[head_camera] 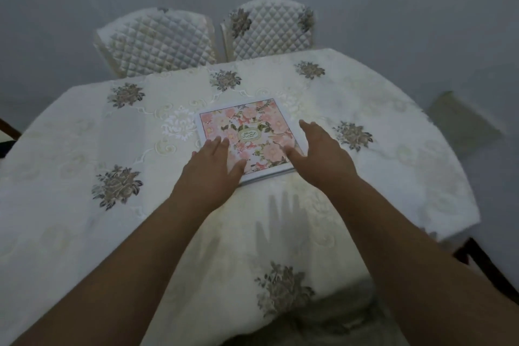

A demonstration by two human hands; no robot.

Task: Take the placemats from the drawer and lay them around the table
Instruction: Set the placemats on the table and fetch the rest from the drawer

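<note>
A square stack of placemats (247, 126), pink floral with a small oval label in the middle, lies flat on the table (84, 149), which is covered by a white embroidered cloth. My left hand (213, 166) rests with straight fingers on the stack's near left corner. My right hand (317, 154) is spread over the stack's right edge, thumb on the top mat, fingers extended. Neither hand grips the stack. The drawer is not in view.
Two chairs with quilted white covers (157, 39) (269, 28) stand at the table's far side. A dark chair edge (486, 267) shows at the lower right. A pale wall fills the background.
</note>
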